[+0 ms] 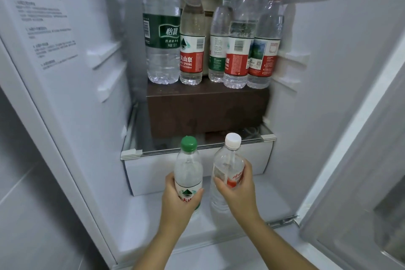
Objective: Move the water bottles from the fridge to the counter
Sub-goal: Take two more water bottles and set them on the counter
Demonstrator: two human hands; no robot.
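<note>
Bottles of water crowd an open fridge [87, 129]. At twelve o'clock in the frame, five stand upright in a row on a brown box [206, 109]. A large green-label bottle [162, 28] is at the nine o'clock end. Next come a first red-capped bottle [192, 35], a slim green-capped bottle [220, 35] set slightly back, a second red-capped bottle [241, 35] and a third red-capped bottle [266, 35]. A beige bag [208, 4] with a brown handle rises behind them. The box sits on a glass shelf [153, 153] whose white rim crosses the centre, above a white drawer [151, 173]. A printed notice [43, 17] covers the wall at ten o'clock, and the fridge door [361, 182] stands open at four o'clock.

Both arms extend from six o'clock. The left hand [183, 198] wraps its fingers and thumb round the label of a green-top bottle [188, 166], held upright, its cap in front of the shelf rim. At its three o'clock, the right hand [237, 190] grips a white-capped bottle [228, 164] round the middle, the cap leaning toward one o'clock. The two held bottles are near each other but apart, in front of the drawer.
</note>
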